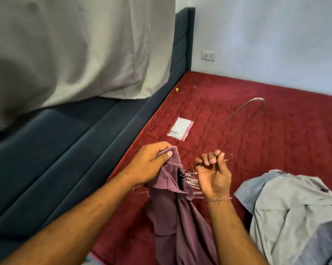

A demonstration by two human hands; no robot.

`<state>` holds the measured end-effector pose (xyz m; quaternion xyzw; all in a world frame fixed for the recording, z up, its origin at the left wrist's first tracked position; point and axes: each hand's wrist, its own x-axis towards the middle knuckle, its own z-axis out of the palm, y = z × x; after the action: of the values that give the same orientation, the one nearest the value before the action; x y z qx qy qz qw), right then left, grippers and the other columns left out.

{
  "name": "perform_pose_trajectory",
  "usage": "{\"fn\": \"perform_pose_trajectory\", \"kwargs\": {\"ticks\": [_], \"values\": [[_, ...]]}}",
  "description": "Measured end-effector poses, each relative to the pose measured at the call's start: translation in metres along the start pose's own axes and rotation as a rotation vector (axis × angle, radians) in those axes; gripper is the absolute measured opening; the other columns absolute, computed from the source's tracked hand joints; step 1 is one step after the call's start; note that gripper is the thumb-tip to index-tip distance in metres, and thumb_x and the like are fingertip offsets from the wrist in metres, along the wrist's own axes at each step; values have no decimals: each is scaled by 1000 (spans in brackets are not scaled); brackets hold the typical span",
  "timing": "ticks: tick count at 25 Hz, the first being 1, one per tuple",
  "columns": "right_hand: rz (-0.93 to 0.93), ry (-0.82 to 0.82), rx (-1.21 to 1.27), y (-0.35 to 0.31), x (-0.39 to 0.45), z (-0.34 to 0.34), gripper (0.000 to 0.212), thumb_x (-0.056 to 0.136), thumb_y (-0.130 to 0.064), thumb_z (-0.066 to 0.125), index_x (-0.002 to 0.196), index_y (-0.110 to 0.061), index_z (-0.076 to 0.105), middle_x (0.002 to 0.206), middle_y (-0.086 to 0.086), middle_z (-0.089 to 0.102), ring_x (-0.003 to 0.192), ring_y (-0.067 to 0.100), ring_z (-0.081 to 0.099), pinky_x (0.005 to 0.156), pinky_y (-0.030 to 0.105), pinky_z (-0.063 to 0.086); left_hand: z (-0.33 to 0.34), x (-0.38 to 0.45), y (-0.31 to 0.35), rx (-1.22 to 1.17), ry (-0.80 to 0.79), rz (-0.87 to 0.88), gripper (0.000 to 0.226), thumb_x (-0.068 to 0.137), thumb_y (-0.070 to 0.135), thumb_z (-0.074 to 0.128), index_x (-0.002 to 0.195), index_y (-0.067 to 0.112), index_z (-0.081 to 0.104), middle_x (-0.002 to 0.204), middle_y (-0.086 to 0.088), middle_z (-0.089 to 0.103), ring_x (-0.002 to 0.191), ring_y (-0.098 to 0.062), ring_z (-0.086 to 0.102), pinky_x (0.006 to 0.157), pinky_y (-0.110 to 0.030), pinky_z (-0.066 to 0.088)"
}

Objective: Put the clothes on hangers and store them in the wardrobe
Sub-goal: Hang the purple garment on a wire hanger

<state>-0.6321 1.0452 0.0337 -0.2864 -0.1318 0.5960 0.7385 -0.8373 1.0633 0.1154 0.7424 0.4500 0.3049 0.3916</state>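
My left hand (151,165) pinches the shirt (176,211) at its collar, holding the neck up for threading; my right hand (213,175) has its grip closed on the hanger (243,119), above spare hangers (192,181) on the carpet (276,142), beside grey clothes (295,211)

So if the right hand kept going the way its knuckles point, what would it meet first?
Probably only the red carpet. The right hand already holds a clear hanger stretching that way, and depth is hard to judge.

Red carpet (276,131) under hangers (194,181), grey clothes (295,211), plastic packet (180,128).
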Motion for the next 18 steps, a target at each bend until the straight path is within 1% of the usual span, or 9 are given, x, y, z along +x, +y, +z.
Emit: {"fn": "perform_pose_trajectory", "kwargs": {"ticks": [1, 2, 4, 7, 9, 11, 13, 15, 18], "values": [[76, -71, 137, -2, -4, 1, 27, 108, -22, 41, 87, -21, 58, 68, -7, 48, 65, 11, 44, 73, 29, 39, -8, 4, 20, -15, 21, 23, 17, 99, 23, 54, 98, 17, 69, 88, 0, 69, 82, -11, 62, 80, -40, 52], [133, -99, 171, -5, -8, 5, 24, 105, -26, 46, 86, -19, 59, 69, -5, 44, 64, 13, 40, 72, 30, 38, -18, 8, 39, -8, 39, 47, 16, 99, 22, 54, 97, 19, 70, 85, 1, 68, 81, -9, 61, 79, -40, 52], [141, -105, 131, -12, -4, 7, 19, 100, -28, 50, 87, -18, 60, 70, -4, 43, 63, 13, 38, 67, 30, 39, -36, 15, 60, -5, 28, 65, 16, 99, 22, 54, 94, 18, 69, 81, 3, 66, 77, -10, 59, 74, -37, 49], [98, -216, 83, -49, -8, 15, 20, 101, -27, 49, 88, -16, 60, 71, -2, 44, 64, 13, 39, 67, 31, 39, -48, 2, 96, -78, 93, 92, 17, 97, 17, 54, 94, 14, 70, 79, 5, 65, 74, -9, 58, 69, -25, 48], [56, -259, -120, -62, -3, 13, 23, 97, -32, 63, 88, -11, 64, 70, 3, 48, 66, 16, 43, 70, 32, 40, -58, -1, 103, -173, 160, 81, 19, 96, 15, 54, 97, 12, 73, 82, 3, 69, 74, -13, 62, 69, -23, 51], [27, -348, -364, -77, -1, 8, 34, 86, -42, 79, 88, -9, 71, 71, 8, 56, 67, 16, 50, 69, 27, 43, -65, 2, 108, -165, 186, 68, 21, 97, 18, 55, 100, 14, 75, 84, 1, 71, 77, -15, 64, 74, -28, 51], [-42, -440, -599, -89, -3, 7, 28, 91, -37, 74, 86, -9, 75, 73, 8, 63, 67, 14, 56, 67, 23, 47, -69, 10, 109, -79, 178, 39, 19, 99, 20, 57, 98, 14, 75, 82, -2, 69, 77, -15, 61, 77, -35, 49], [-174, -489, -807, -100, -3, 6, 21, 98, -21, 64, 86, -9, 76, 73, 3, 68, 68, 12, 59, 68, 23, 49, -68, 19, 107, -39, 218, -6, 20, 102, 15, 57, 94, 14, 75, 78, -3, 67, 74, -15, 59, 75, -36, 46], [-322, -465, -1031, -112, -1, -1, 24, 100, -6, 60, 87, -16, 77, 71, 1, 68, 67, 8, 61, 69, 23, 49, -73, 21, 105, 43, 237, -52, 22, 103, 10, 57, 94, 17, 76, 81, -6, 73, 74, -14, 64, 75, -35, 50]]}}
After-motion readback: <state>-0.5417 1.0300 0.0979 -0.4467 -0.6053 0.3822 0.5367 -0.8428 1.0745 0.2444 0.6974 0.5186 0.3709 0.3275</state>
